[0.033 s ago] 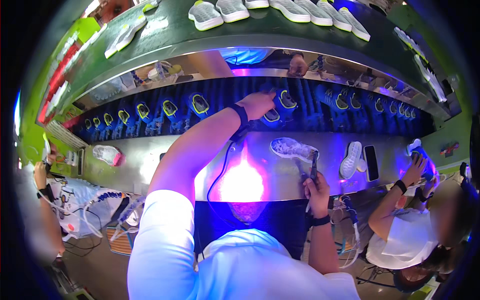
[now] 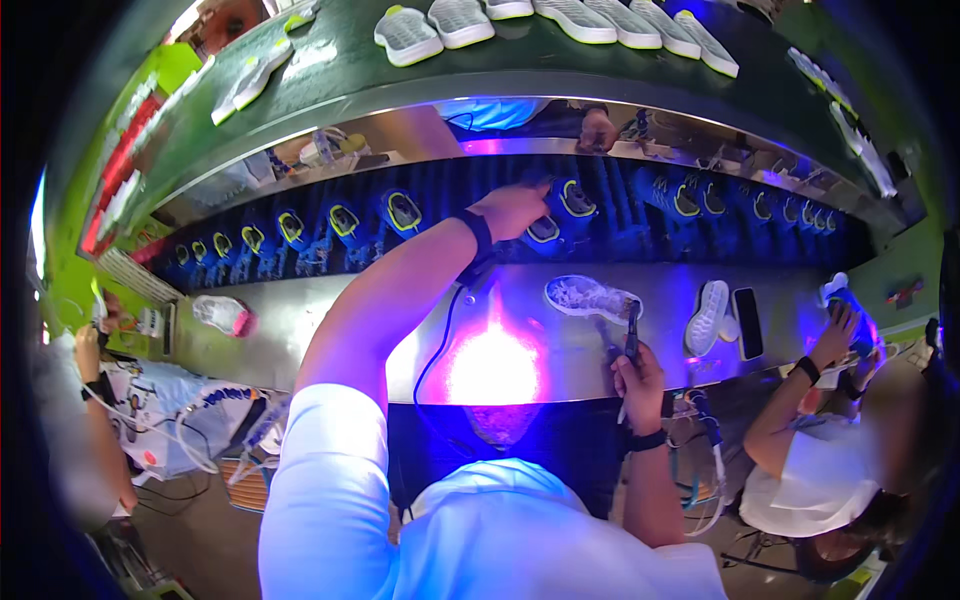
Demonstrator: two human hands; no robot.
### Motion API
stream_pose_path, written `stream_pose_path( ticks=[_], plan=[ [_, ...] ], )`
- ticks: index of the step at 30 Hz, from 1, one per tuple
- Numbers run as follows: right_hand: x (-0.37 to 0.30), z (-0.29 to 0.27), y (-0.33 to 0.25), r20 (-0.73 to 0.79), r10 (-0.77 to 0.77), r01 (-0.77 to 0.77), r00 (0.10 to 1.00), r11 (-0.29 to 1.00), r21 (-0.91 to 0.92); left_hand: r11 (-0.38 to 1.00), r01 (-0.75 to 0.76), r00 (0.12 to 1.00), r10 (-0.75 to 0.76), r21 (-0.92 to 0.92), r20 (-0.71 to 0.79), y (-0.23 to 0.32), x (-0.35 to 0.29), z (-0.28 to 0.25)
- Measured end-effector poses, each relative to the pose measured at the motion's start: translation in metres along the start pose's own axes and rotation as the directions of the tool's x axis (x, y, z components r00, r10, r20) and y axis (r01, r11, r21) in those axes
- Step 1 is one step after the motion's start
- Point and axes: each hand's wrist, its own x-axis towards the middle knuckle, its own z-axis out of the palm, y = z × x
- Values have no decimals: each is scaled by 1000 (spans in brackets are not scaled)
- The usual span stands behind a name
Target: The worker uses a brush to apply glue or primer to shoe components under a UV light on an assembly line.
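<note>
**Left arm extended, right hand kept low at bench**

The left forearm is angled forward across the metal bench (image 2: pixel 570 362); the left hand (image 2: pixel 512 210) is placed palm-down beside a blue shoe (image 2: pixel 543 230) on the dark belt. Whether the shoe is gripped cannot be told. By the right hand (image 2: pixel 642 380), raised from a bent wrist, a slim brush (image 2: pixel 631 345) is held, fingers curled, its tip at the right end of a white sole (image 2: pixel 583 296).

Smooth, glossy metal workbench (image 2: pixel 570 350)
</note>
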Motion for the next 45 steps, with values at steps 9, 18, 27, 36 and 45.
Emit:
stream_pose_path(
  ticks=[9,18,27,36,45],
  plan=[
    [8,-12,8,24,-7,7,1000,1000,-1,986,166,981,-164,13,-101,-47,-56,-24],
    [5,-18,11,23,-29,30,999,998,-53,958,279,931,-287,68,227,-35,-27,-27],
    [8,-12,14,16,-117,118,993,980,-162,990,30,968,6,138,-251,-18,73,29],
    [1,-27,5,42,-109,113,993,986,-121,981,-77,996,84,179,-34,54,8,-52],
    [12,-23,24,45,-283,286,958,930,-229,962,-269,960,263,48,95,152,-202,-47]
  ],
)
